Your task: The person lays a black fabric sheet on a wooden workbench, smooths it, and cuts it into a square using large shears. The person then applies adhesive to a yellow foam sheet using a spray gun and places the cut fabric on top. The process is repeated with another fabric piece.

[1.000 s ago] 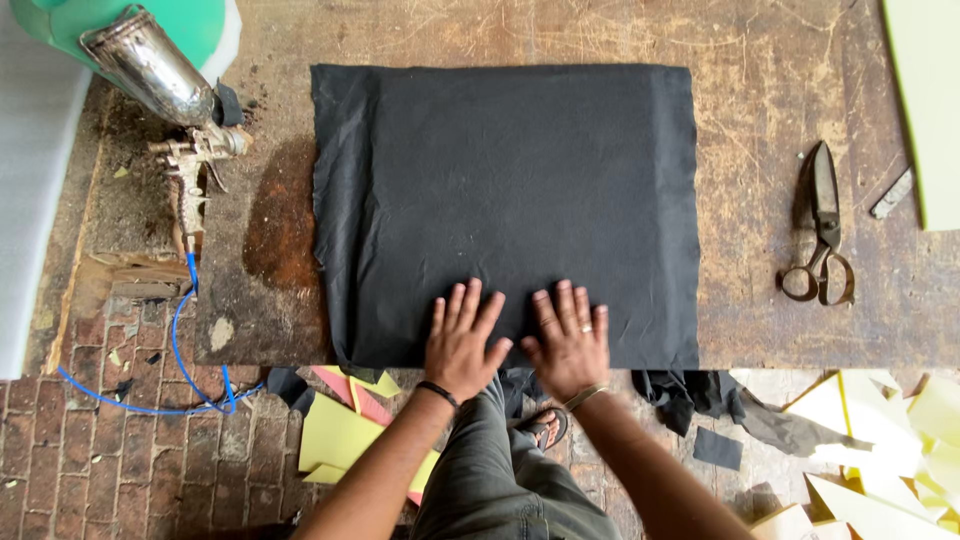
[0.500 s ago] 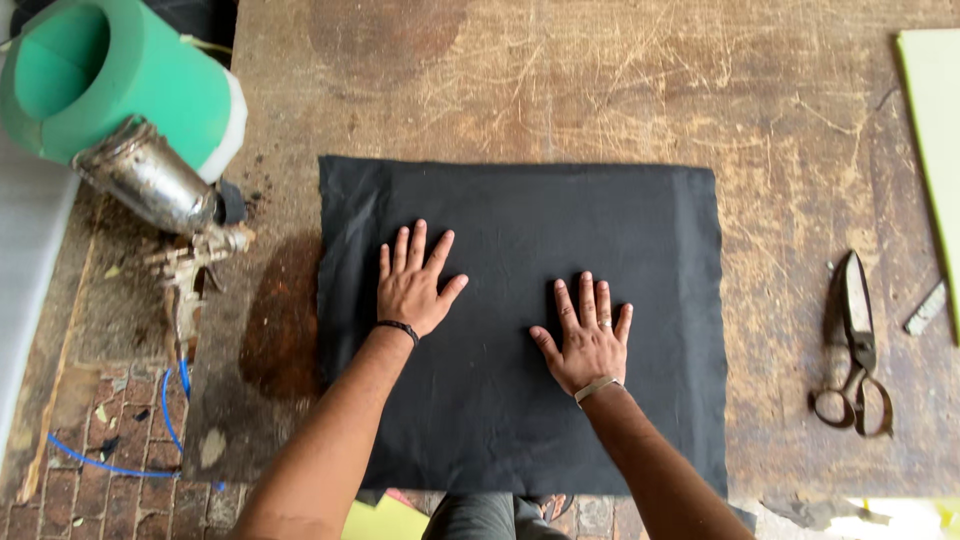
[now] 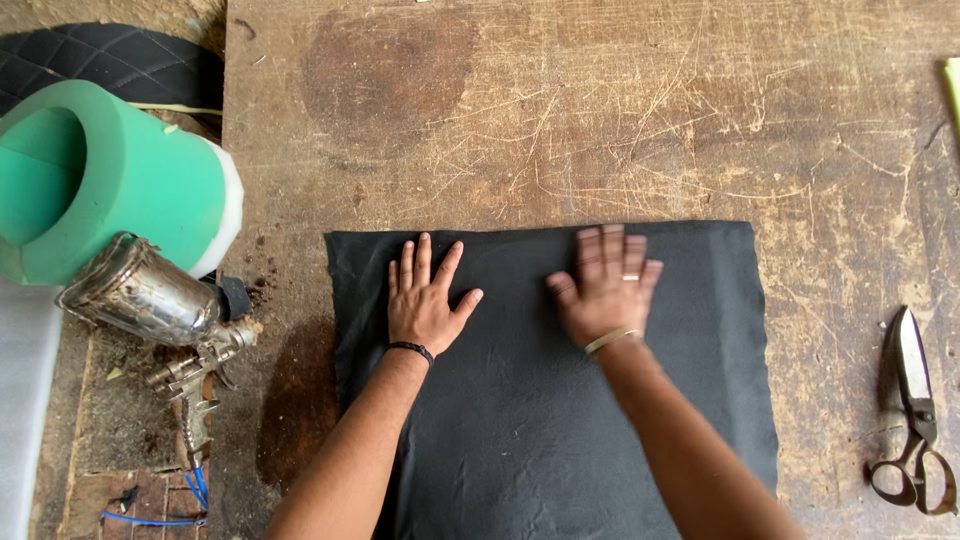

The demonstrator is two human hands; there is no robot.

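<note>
- Two hands flat on a black fabric sheet point(image 3: 560, 400) that's spread out on a scratched wooden workbench point(image 3: 600, 120), sitting toward the near edge.
- Left hand point(image 3: 425, 300) is palm-down near the cloth's top edge, fingers spread, not gripping anything. Black band on that wrist.
- Right hand point(image 3: 605, 290) is just beside it, also pressed open on the fabric, a bit blurry. Ring and a thin bangle on it, nothing held.
- Off to the right, well apart from the cloth: big metal scissors point(image 3: 912, 410).
- Left of the bench: a metal spray gun point(image 3: 160, 320) with a blue hose, touching a green foam cylinder point(image 3: 110, 180).
</note>
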